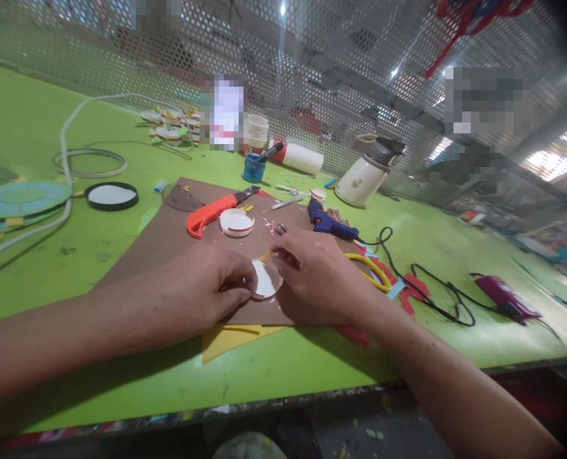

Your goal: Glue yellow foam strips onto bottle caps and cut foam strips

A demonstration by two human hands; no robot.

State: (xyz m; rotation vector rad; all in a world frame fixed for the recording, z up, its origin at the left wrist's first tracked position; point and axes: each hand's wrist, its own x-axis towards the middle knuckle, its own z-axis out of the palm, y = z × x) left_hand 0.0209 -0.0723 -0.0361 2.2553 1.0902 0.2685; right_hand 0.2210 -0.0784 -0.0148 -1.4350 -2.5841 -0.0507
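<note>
A white round disc [266, 279] with a thin reddish edge lies low over the brown board [139, 261], between my two hands. My left hand [211, 284] pinches its left rim between thumb and fingers. Fingers of my right hand [312, 264] are closed on a small yellow piece [266, 255] at the disc's far edge. Just beyond sits a shallow white paper ring [236, 223] with a red strip on its side. An orange-handled cutter [216, 213] lies beside that ring, and a blue glue gun [331, 223] rests beyond my right hand.
Behind the board stand a blue paint pot [254, 168] with a marker, a white paper roll [297, 157] and a white jug [367, 175]. A black cable [436, 299] trails rightward to a purple box [506, 296]. Yellow ring [374, 271] and black-rimmed lid [111, 196] lie on the green table.
</note>
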